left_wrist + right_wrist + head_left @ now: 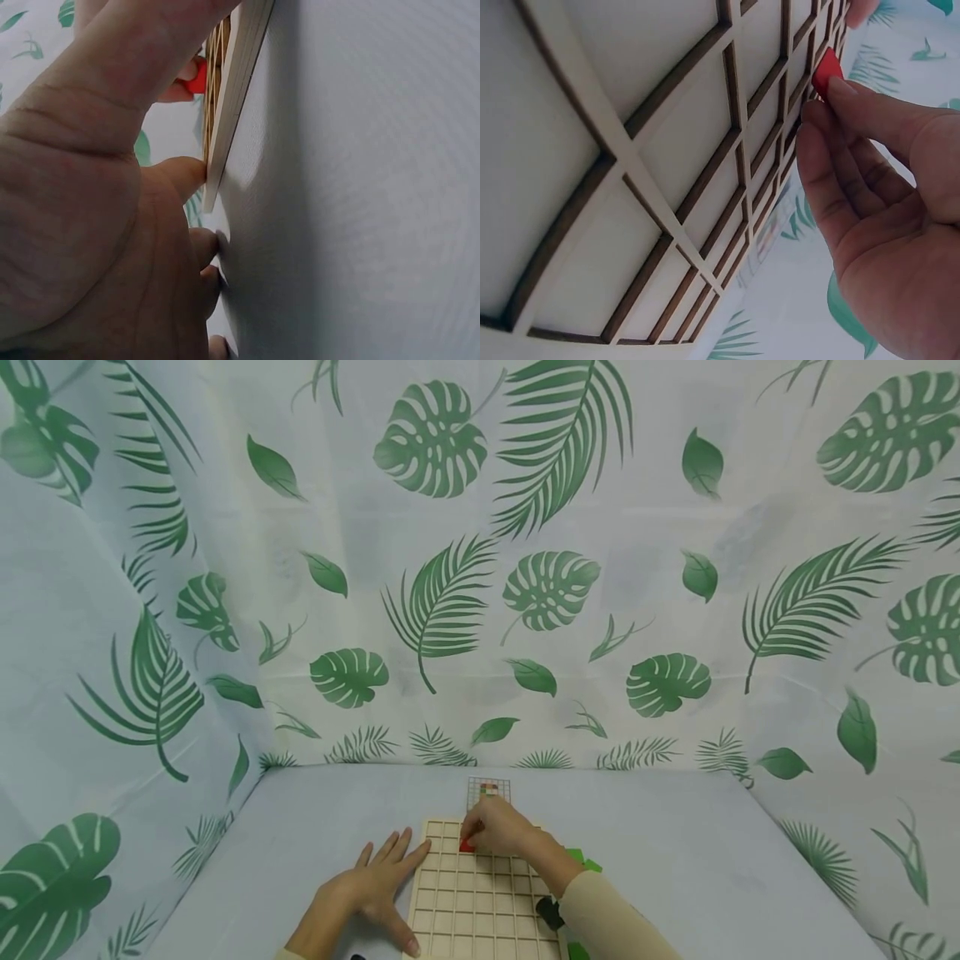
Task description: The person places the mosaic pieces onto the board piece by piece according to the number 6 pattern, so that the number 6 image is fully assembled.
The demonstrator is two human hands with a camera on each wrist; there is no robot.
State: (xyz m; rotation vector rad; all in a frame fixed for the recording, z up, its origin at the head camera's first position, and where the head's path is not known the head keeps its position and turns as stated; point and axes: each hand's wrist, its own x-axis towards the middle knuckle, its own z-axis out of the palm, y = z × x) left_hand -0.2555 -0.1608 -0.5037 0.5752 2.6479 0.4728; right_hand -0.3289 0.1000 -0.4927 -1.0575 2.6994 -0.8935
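Note:
A pale wooden grid board (465, 902) with raised ribs lies on the table in front of me. My right hand (498, 827) pinches a small flat red tile (827, 71) between thumb and fingers, over the far part of the grid. In the right wrist view the tile stands tilted against the ribs; whether it sits in a cell I cannot tell. My left hand (371, 889) lies along the board's left edge with its fingers spread. Its thumb and index finger touch the board's side, and the other fingertips rest on the table, as the left wrist view shows.
Just beyond the board lies a gridded card (474, 789) with a small coloured pattern, partly covered by the right hand. Several green tiles (592, 865) lie right of the board. A black object (550, 912) shows beside the right wrist; its kind is unclear. Leaf-patterned cloth (555, 710) surrounds the table.

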